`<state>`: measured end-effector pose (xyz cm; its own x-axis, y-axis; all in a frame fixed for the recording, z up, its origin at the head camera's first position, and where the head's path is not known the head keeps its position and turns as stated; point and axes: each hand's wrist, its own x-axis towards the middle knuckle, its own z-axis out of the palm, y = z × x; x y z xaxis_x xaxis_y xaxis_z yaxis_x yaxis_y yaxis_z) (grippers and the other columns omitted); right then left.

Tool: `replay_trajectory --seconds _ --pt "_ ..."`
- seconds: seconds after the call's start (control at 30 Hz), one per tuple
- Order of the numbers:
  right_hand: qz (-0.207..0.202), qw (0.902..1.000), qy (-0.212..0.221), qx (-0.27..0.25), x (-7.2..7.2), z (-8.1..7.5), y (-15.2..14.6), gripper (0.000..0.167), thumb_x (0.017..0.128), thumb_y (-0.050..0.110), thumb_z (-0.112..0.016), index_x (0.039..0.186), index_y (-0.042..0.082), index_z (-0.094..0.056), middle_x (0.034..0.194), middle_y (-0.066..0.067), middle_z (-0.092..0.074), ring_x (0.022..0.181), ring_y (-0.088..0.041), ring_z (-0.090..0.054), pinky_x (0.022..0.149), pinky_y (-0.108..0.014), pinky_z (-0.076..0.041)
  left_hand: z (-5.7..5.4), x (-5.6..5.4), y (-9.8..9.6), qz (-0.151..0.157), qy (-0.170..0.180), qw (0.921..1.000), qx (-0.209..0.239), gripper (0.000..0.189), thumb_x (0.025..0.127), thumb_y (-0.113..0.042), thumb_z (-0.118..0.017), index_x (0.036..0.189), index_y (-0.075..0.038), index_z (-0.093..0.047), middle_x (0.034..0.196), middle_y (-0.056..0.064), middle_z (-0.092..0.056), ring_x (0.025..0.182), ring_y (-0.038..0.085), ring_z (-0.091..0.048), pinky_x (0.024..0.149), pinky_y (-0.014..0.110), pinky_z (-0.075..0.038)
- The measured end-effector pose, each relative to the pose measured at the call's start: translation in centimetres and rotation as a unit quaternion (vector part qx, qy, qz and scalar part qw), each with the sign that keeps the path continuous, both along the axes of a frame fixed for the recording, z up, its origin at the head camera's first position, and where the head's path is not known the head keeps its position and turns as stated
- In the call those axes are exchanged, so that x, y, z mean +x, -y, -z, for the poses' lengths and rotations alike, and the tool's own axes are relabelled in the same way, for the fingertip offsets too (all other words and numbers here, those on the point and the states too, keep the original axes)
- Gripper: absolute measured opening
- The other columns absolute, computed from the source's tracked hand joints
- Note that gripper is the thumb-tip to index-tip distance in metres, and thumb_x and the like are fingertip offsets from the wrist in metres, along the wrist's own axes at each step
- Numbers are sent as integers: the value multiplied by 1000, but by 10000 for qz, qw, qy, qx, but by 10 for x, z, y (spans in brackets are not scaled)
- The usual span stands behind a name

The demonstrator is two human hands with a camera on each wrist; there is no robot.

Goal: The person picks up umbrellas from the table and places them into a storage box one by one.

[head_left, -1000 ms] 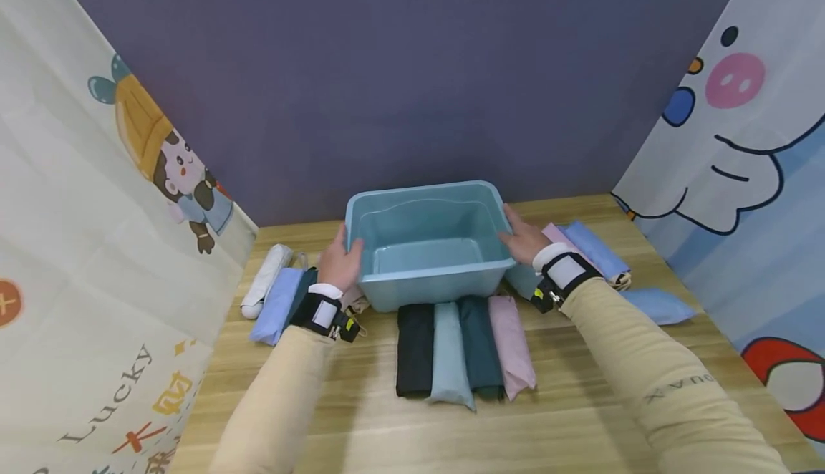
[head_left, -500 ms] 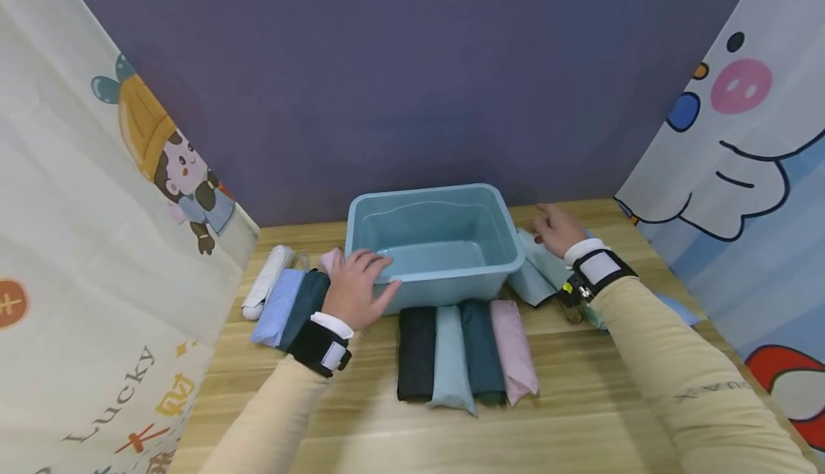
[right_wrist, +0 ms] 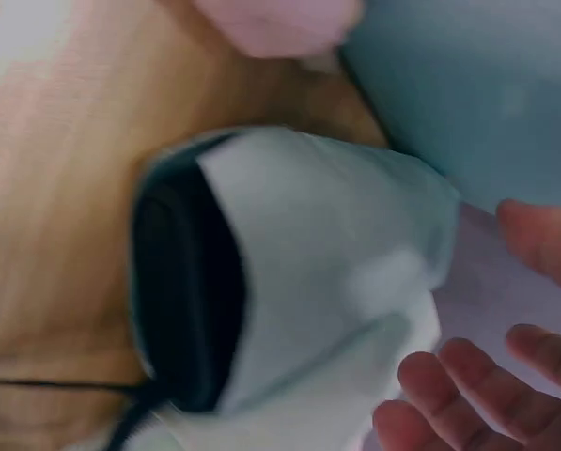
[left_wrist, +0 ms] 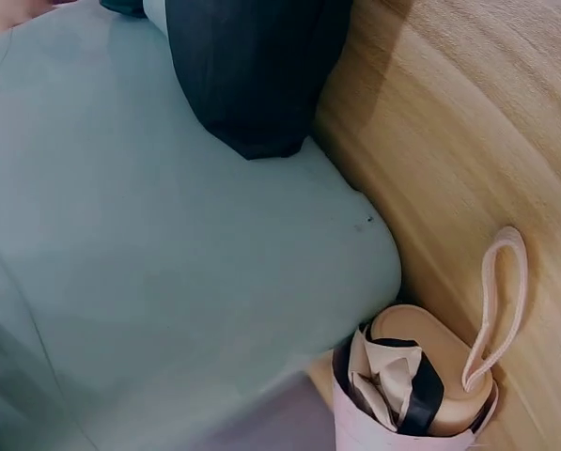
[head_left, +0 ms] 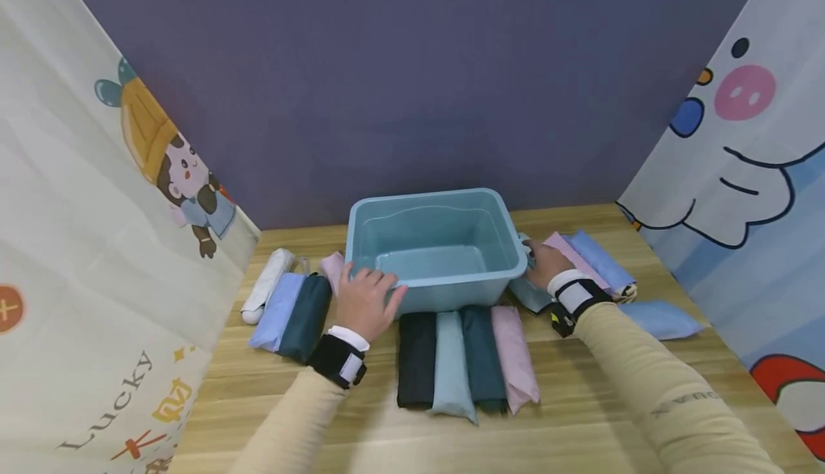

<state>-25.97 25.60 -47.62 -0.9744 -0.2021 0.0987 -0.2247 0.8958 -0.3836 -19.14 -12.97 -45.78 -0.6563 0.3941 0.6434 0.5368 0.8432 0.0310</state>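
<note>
A light blue plastic bin (head_left: 457, 284) stands at the back of the table. My left hand (head_left: 367, 303) rests at its front left corner, fingers spread over the rim. Just right of the bin is my right hand (head_left: 548, 263), above a folded umbrella in a pale green sleeve (right_wrist: 318, 254). In the right wrist view its fingers (right_wrist: 491, 390) are apart and overlap the sleeve's edge, and a dark handle end with a cord shows. In front of the bin lie a black umbrella (head_left: 416, 359), a light blue one (head_left: 452, 370), a dark teal one (head_left: 485, 359) and a pink one (head_left: 513, 359).
Left of the bin lie a white umbrella (head_left: 269, 282), a blue one (head_left: 278, 313), a dark green one (head_left: 306, 316) and a pink one (left_wrist: 393, 437) with a beige handle. Further right are more pink (head_left: 573, 259) and blue (head_left: 599, 259) umbrellas. A dark wall (head_left: 425, 80) stands behind.
Both hands have let go of the bin's sides. The left hand moved to the front left corner; the right hand moved out rightward, then back beside the bin.
</note>
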Motion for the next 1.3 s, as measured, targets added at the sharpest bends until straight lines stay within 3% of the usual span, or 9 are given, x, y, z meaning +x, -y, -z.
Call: replay_trajectory --seconds 0.23,0.57,0.7,0.9,1.3 --pt "38 9979 -178 617 5 18 12 45 75 24 -76 105 -6 -60 95 -27 -64 87 -45 -63 75 -55 -51 0 2 -3 -57 -132 9999 18 38 96 -46 -47 84 -16 -65 75 4 -66 75 28 -62 96 61 -36" --pt "844 9940 244 650 13 15 28 29 77 22 -67 85 -5 -60 83 -29 -64 78 -48 -64 63 -56 -51 -2 2 -4 -87 -108 9999 16 38 95 -48 -48 83 -16 -64 76 3 -66 75 27 -61 96 60 -36" --pt "986 9917 554 608 13 10 33 28 78 22 -63 85 -6 -60 85 -30 -64 78 -48 -64 65 -56 -51 -2 1 -4 -81 -127 9999 39 38 96 -48 -47 83 -16 -64 75 3 -65 74 26 -61 96 60 -36" --pt "1290 9835 1193 430 15 7 38 43 80 31 -64 95 -8 -63 95 -30 -64 85 -46 -64 71 -54 -52 -3 1 -3 -113 -75 9999 88 37 95 -48 -49 82 -17 -64 74 2 -63 72 26 -59 97 60 -34" --pt "1205 9858 1084 446 13 13 34 49 73 37 -72 91 -7 -64 89 -28 -65 81 -43 -64 68 -51 -52 -3 2 -3 -183 110 9998 17 38 96 -48 -47 85 -17 -66 76 2 -64 74 26 -59 98 59 -35"
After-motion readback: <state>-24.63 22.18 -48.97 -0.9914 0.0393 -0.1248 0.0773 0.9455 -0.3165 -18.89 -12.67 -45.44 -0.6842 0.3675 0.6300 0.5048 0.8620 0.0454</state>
